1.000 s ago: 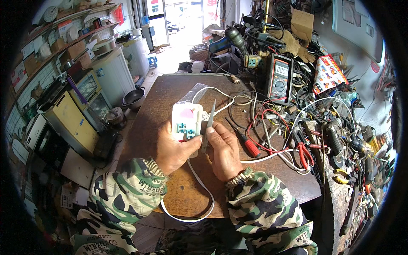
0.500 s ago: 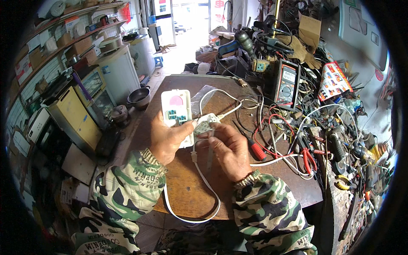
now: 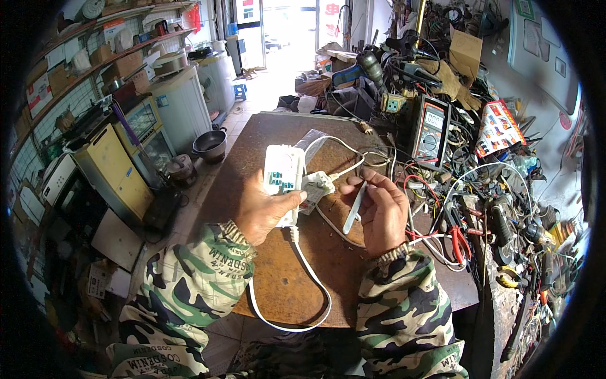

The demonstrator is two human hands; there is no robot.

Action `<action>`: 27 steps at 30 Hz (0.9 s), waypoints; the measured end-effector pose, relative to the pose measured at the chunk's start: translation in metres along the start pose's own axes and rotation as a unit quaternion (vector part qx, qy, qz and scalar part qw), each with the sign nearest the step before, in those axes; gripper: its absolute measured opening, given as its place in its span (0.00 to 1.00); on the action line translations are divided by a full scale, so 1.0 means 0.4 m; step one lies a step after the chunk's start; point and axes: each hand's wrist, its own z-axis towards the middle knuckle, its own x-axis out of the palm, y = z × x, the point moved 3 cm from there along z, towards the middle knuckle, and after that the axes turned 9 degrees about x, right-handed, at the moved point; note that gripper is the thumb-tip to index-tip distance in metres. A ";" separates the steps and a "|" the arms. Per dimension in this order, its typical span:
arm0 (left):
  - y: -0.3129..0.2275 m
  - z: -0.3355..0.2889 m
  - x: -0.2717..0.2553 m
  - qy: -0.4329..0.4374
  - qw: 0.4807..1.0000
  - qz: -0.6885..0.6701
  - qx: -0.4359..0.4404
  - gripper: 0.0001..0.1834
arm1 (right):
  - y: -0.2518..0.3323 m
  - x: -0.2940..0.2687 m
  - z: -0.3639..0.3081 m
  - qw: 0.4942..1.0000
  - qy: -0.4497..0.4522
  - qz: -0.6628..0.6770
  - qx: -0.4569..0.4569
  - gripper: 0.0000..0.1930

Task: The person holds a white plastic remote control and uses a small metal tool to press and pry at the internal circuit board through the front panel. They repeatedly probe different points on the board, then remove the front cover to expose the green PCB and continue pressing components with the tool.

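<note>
Left hand (image 3: 262, 211) has the white plastic case (image 3: 282, 165) gripped upright over the table (image 3: 278, 287), thumb across its lower part; smaller white piece (image 3: 320, 186) sits right by the thumb tip, can't tell if pinched. Right hand (image 3: 384, 211) holds a thin metal tool (image 3: 355, 210) off to the side, clear of both. Reads as a mid-work pause on the case; next move calls for a steady left grip.

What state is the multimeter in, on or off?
On: the display of the multimeter shows digits.
</note>
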 end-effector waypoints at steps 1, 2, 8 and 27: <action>-0.005 -0.003 -0.001 0.002 1.000 0.010 -0.012 0.19 | 0.000 0.002 0.006 1.000 -0.006 0.025 0.011 0.15; -0.003 -0.004 0.001 0.011 1.000 0.010 -0.016 0.18 | 0.005 0.004 0.004 0.999 -0.015 0.047 0.017 0.15; -0.004 -0.016 0.015 0.071 0.997 -0.009 -0.034 0.21 | -0.005 0.023 -0.015 0.997 0.067 -0.028 0.040 0.20; 0.012 -0.028 0.021 0.154 0.977 -0.083 -0.125 0.22 | 0.002 0.031 -0.041 0.858 0.144 -0.469 -0.155 0.12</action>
